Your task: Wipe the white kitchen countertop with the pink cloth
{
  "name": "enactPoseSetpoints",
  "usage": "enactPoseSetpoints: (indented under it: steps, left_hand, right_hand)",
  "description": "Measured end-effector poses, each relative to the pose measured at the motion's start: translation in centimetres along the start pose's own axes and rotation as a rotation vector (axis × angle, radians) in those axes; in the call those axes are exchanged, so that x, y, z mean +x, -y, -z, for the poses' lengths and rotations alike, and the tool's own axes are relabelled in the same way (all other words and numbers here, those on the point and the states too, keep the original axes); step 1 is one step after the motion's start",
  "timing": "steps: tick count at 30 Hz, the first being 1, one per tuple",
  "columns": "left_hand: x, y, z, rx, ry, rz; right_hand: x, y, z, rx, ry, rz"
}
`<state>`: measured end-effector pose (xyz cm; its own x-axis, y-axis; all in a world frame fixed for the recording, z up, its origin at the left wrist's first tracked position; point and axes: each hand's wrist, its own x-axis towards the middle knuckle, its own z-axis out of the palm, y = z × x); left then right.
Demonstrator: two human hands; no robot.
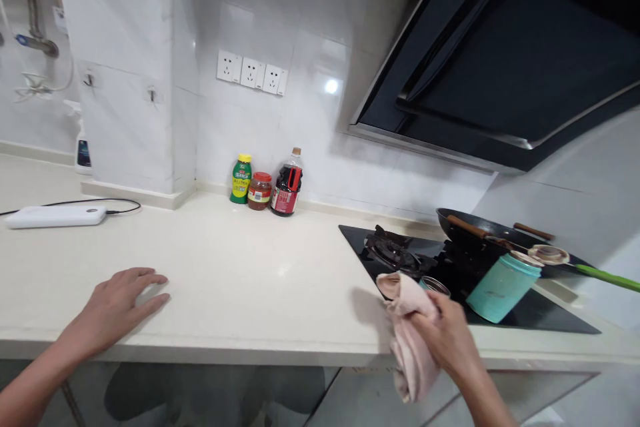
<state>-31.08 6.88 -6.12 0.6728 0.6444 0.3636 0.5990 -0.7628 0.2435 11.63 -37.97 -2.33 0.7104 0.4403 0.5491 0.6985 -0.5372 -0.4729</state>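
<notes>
One pink cloth [409, 337] hangs clenched in the right hand's [447, 333] grip; left hand [117, 307] rests released.

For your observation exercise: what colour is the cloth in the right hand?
Pale pink cloth, gripped by the right hand; head view.

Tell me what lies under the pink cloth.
The pink cloth, held in the right hand, covers the counter's front edge beside the black hob. Anything beneath it is hidden.
</notes>
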Motion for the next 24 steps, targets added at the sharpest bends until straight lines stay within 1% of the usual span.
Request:
enactPoseSetpoints:
  steps: [2, 4, 6, 8, 9, 11, 13, 14, 16, 18, 21, 24]
  left_hand:
    - [-0.1, -0.1, 0.1, -0.007, 0.006, 0.001]
    - [-0.2, -0.1, 0.0, -0.005, -0.001, -0.012]
    - [-0.2, 0.1, -0.2, 0.004, -0.007, -0.019]
    - [-0.3, 0.2, -0.4, 0.01, -0.008, -0.019]
    - [-0.3, 0.3, -0.5, 0.013, -0.013, -0.019]
    - [-0.4, 0.5, -0.8, 0.017, -0.028, -0.022]
    - [-0.4, 0.7, -1.1, 0.021, -0.044, -0.028]
    - [-0.5, 0.7, -1.2, 0.023, -0.05, -0.031]
    - [-0.6, 0.9, -1.4, 0.023, -0.057, -0.037]
    - [-0.8, 1.0, -1.5, 0.022, -0.066, -0.033]
    - [-1.2, 1.1, -1.6, 0.025, -0.071, -0.029]
    - [-1.4, 1.2, -1.7, 0.025, -0.083, -0.032]
  right_hand:
    - [-0.2, -0.3, -1.7, 0.039, 0.119, 0.026]
    - [-1.0, -0.9, -2.4, 0.055, 0.208, 0.052]
    - [-2.0, -1.9, -2.4, -0.017, 0.298, 0.065]
    - [-2.8, -2.8, -2.3, -0.148, 0.373, 0.084]
    - [-3.1, -3.0, -2.5, -0.211, 0.377, 0.102]
    - [-3.3, -3.0, -3.6, -0.299, 0.316, 0.175]
    - [-2.9, -2.2, -5.5, -0.365, 0.225, 0.265]
    - [-2.6, -1.7, -6.5, -0.398, 0.203, 0.297]
    - [-1.2, -0.5, -8.5, -0.462, 0.238, 0.3]
    - [0.9, 0.4, -10.4, -0.513, 0.299, 0.236]
    - [5.2, 1.2, -13.0, -0.56, 0.306, 0.135]
    - [10.0, 2.2, -15.7, -0.56, 0.304, 0.111]
